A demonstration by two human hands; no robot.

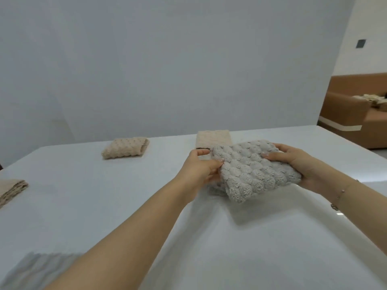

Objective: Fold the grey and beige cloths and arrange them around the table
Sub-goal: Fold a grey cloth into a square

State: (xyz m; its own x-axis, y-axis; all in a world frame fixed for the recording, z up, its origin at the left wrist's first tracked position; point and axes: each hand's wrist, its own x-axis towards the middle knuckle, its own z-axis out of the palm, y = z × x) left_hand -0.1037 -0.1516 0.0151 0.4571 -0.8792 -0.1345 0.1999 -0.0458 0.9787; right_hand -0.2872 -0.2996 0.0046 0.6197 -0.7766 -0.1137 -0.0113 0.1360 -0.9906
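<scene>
- A folded grey bubble-textured fleece cloth (254, 170) is held just above the glossy white table (125, 206), right of centre; its long axis runs from far left to near right, with one corner drooping toward the near edge.
- The left hand (201, 168) is clamped on the cloth's left edge, thumb on top and fingers curled beneath; the fingertips are hidden under the fabric.
- The right hand (297, 166) is closed on the right edge, thumb over the top, the fingers largely concealed below.
- A flat beige textured cloth (213, 138) at the far side is partly hidden behind the grey one and the left hand.
- A folded beige bubble-textured cloth (125, 147) is seen far left of centre.
- A folded beige cloth (10, 191) is cut off by the left edge.
- A blurred grey cloth (35, 268) at the near left is partly covered by the left forearm; its folds cannot be made out.
</scene>
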